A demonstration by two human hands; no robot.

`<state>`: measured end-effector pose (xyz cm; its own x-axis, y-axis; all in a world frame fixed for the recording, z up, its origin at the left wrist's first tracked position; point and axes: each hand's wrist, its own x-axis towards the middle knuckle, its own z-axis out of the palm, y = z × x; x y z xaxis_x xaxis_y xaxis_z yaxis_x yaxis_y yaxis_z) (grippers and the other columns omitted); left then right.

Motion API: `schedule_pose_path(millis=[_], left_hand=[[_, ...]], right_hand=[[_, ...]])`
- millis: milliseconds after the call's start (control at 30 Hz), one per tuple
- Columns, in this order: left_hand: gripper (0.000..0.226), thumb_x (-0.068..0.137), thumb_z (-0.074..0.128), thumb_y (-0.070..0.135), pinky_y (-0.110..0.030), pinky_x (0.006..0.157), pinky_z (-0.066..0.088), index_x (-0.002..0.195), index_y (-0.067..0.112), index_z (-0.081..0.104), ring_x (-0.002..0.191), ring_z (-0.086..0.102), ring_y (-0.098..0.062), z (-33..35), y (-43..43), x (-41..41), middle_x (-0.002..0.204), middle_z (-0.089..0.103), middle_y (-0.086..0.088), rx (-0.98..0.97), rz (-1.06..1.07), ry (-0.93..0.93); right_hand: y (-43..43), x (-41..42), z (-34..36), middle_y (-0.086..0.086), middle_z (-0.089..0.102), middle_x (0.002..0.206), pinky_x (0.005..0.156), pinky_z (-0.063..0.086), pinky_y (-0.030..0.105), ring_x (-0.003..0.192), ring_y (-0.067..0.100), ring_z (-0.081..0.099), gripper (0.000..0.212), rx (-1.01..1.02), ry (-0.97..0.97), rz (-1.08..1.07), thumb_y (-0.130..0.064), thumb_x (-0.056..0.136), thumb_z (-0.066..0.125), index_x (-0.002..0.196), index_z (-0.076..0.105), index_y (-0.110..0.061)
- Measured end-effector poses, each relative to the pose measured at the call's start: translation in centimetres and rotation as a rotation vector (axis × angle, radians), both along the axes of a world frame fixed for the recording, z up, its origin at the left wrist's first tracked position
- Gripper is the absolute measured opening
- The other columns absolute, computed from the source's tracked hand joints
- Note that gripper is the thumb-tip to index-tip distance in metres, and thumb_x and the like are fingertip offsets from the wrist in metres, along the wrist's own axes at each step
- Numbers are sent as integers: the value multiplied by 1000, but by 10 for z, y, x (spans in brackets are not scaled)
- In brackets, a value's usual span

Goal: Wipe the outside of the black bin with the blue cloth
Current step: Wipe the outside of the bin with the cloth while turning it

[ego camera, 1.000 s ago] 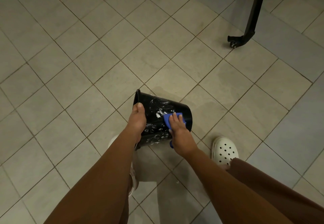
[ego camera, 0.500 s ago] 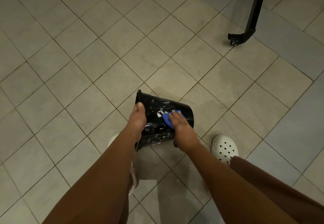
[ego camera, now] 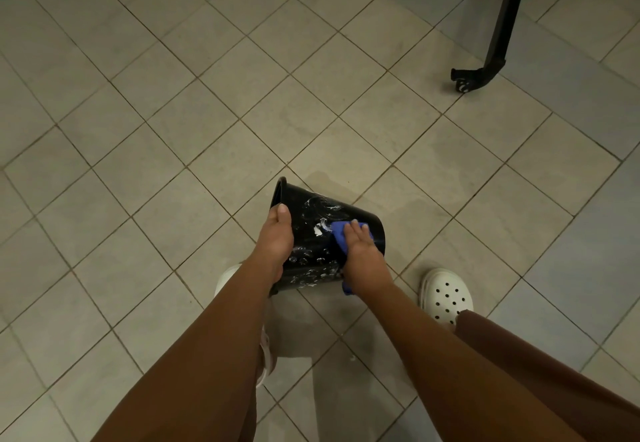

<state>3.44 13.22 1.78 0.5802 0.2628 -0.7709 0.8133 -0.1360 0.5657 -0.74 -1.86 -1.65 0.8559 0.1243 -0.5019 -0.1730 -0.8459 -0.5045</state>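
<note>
From my remote seat I saw the black bin tipped on its side above the tiled floor, near the person's legs, with its mouth to the left and its base to the right; the left hand gripped it at the rim, thumb curled over the wall; the right hand lay flat, fingers fairly straight, pressing the blue cloth against the upper side of the wall near the base, with a tail of cloth hanging below the wrist. White foam smears covered much of the wall to the left of and nearer than the cloth, so I judged the wiping well short of done. To do this stroke well, I would have kept the palm flat so the cloth stayed spread, drawn it in long overlapping passes from base towards rim, and had the left hand turn the bin a little after each pass to bring the hidden underside round; the wall looked slick with foam, so the rim grip needed to be firm; a white clog stood just right of the work, where drips could fall.
</note>
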Motion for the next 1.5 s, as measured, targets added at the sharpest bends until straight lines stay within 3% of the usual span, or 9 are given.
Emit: schedule_pose_path(millis=[200,300,467,533,633,733,867,1067,1500], left_hand=[[48,105,21,48,-56,105,43,143,24,40,123,53,-35,-1,2,-1,137,53,-15,9,18,-17],[49,105,20,48,-56,104,44,143,25,40,121,54,-35,0,2,-1,135,54,-16,-12,46,-5],[49,106,20,48,-55,106,43,145,26,38,122,53,-33,-2,1,0,136,53,-13,-26,47,-16],[49,105,20,50,-58,104,43,144,28,38,120,54,-35,-4,2,1,135,54,-14,-29,68,-4],[48,104,20,52,-60,101,45,144,30,37,118,55,-36,-4,2,1,132,54,-15,-37,74,20],[47,104,20,51,-60,100,46,143,31,37,116,57,-36,-2,2,1,131,55,-15,-56,70,30],[46,105,21,50,-59,101,46,143,30,38,117,56,-35,-2,2,2,131,55,-14,-61,91,33],[48,105,20,48,-55,102,46,143,26,39,118,55,-33,-3,2,0,132,55,-14,-8,39,-20],[49,106,20,47,-54,109,40,145,25,39,127,50,-32,-5,3,0,140,52,-12,26,3,-38]], right_hand=[[9,-11,1,11,16,155,118,16,36,143,26,14,67,23,-63,-22,-3,89,54,147,22,-11],[5,-7,3,7,42,129,95,44,20,115,20,48,37,160,-109,-92,-12,92,53,128,44,-16],[-8,3,-1,10,50,114,86,41,23,103,23,50,25,157,-207,-345,1,87,52,112,54,-5],[-5,-8,-2,13,55,117,90,42,26,109,27,52,22,202,-274,-276,-3,89,54,111,58,-3],[-8,-27,-13,11,41,144,114,24,37,137,27,31,46,247,-284,-110,-8,87,59,132,50,-6],[-21,-31,-21,3,18,155,115,5,44,145,24,6,65,194,-265,80,-12,88,54,146,26,-17],[-19,-27,-20,-5,-5,155,118,1,40,143,17,-14,74,177,-163,66,-1,90,48,148,7,-19],[-2,-40,-12,11,6,157,119,10,44,139,19,-11,69,77,-197,8,5,89,47,148,15,-11],[-5,-36,0,9,-4,158,115,-8,32,145,23,-8,66,-27,-111,23,0,94,38,150,4,-11]])
